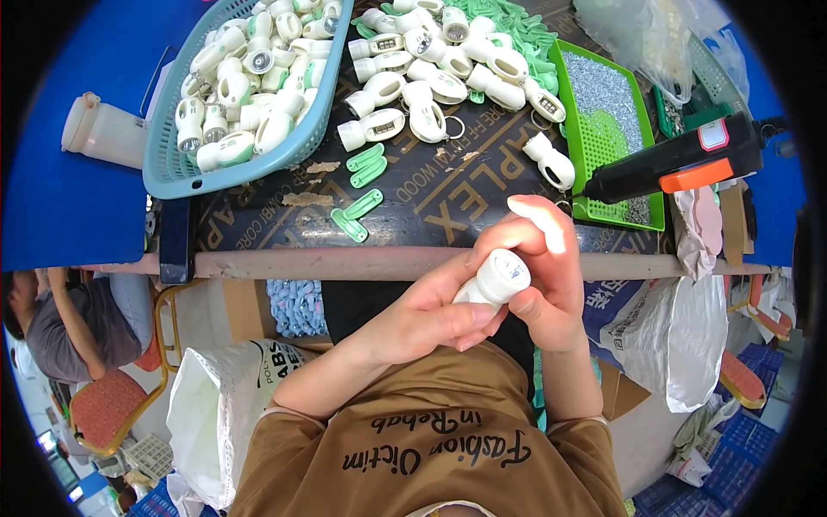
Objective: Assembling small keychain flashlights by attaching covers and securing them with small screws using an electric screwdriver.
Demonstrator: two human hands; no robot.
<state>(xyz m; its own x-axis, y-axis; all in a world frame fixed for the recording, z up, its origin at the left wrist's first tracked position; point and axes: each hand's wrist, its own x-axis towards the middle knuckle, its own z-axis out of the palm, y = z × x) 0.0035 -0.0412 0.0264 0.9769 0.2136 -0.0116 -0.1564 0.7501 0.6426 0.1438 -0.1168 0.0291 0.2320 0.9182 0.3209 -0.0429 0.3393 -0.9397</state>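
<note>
the left hand (431, 317) grasps a small white flashlight (500, 281) by its body, while the right hand (553, 289) curls around its round end, thumb against it. the flashlight is held over the person's lap, just beside the near edge of the table (413, 231). on the table, green strips (369, 175) lie near a pile of white flashlights (424, 112). a blue basket (215, 179) of similar flashlights is to the left; a green tray (582, 155) and a black tool (659, 158) with an orange lever (696, 175) are to the right.
</note>
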